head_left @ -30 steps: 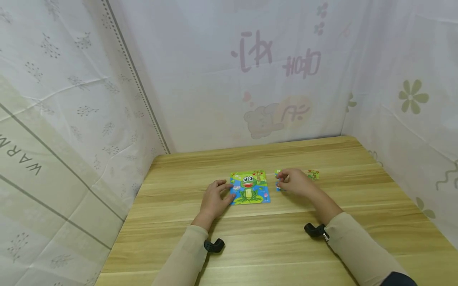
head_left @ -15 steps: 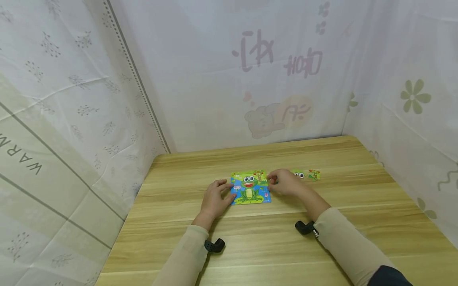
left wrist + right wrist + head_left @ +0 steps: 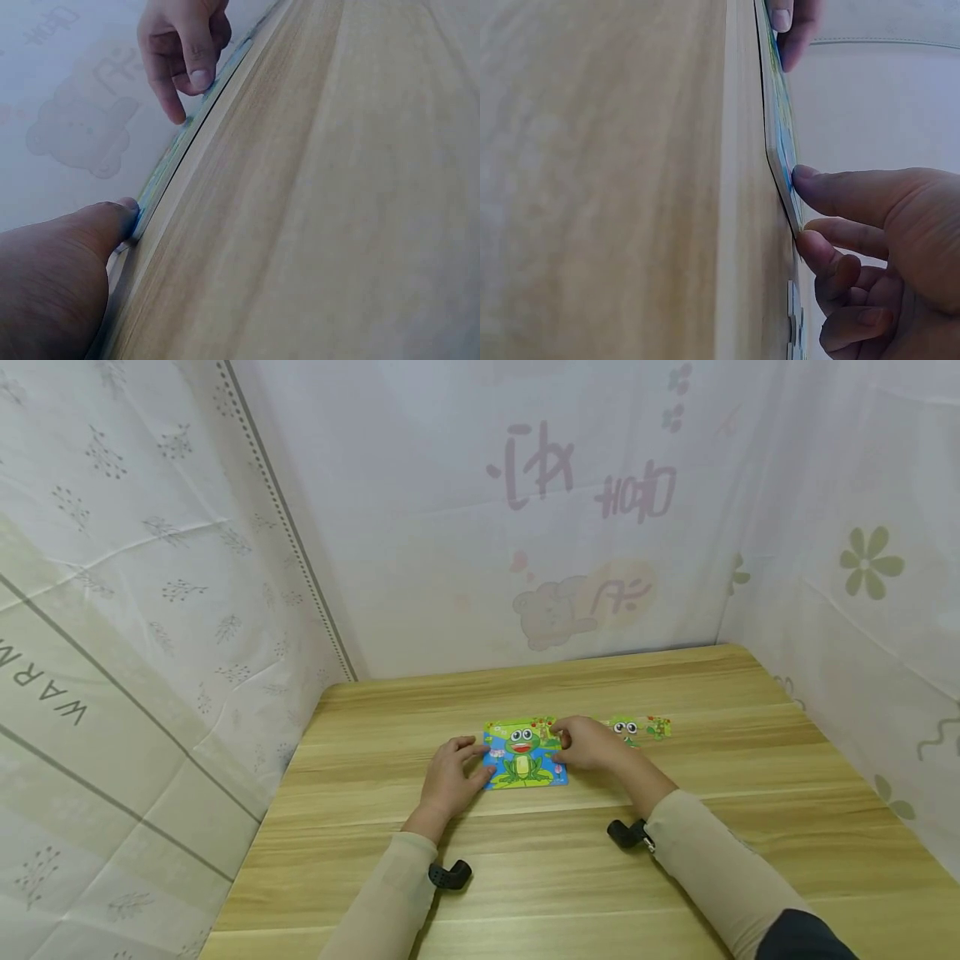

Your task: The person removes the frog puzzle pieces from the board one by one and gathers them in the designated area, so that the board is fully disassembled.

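The square puzzle board (image 3: 525,764), printed with a green frog on blue and green, lies flat on the table. At its left edge rests my left hand (image 3: 452,777), thumb and fingertips spread at the border. The left wrist view shows the left thumb (image 3: 124,214) against the board's edge. My right hand (image 3: 592,745) touches the board's right side, index fingertip higher and thumb lower. In the right wrist view the right thumb (image 3: 810,180) presses near the right edge, with its other fingers bent. Beside that hand lie puzzle pieces with frog eyes (image 3: 625,727) and a tree (image 3: 659,727).
A wood-grain table (image 3: 480,893) carries everything. Its far edge meets a patterned cloth backdrop (image 3: 420,568), with more cloth on both sides. Black wrist cameras (image 3: 450,876) sit on the sleeves. My right hand hides some of the table beside the board.
My right hand has moved left from the loose pieces to the board's right edge, uncovering the frog-eyes piece. My left hand has stayed at the left edge.
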Demonstrator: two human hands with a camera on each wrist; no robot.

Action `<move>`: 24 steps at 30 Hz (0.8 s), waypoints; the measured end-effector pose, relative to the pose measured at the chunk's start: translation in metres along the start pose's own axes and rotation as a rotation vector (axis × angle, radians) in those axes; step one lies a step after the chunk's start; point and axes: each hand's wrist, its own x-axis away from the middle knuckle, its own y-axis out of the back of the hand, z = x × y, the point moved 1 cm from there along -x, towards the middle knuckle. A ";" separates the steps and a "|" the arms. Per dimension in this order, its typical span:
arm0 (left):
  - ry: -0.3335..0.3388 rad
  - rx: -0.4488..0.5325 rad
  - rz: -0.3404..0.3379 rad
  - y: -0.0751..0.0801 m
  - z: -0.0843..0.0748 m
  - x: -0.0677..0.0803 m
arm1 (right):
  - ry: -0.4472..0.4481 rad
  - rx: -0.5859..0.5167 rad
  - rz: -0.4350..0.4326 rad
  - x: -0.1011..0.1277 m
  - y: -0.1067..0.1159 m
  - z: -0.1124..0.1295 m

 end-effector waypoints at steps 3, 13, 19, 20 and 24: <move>-0.004 -0.003 -0.002 0.000 0.000 0.000 | -0.002 -0.010 0.008 -0.001 0.000 0.000; 0.007 -0.004 0.008 0.000 0.000 0.001 | -0.005 -0.029 0.021 -0.002 0.000 0.003; 0.008 -0.001 0.002 -0.001 0.000 0.001 | -0.008 -0.057 0.027 -0.003 -0.001 0.007; 0.008 -0.001 0.002 -0.001 0.000 0.001 | -0.010 -0.064 0.027 -0.003 -0.001 0.007; 0.008 0.001 0.002 -0.001 -0.001 0.001 | -0.007 -0.067 0.018 -0.004 -0.001 0.007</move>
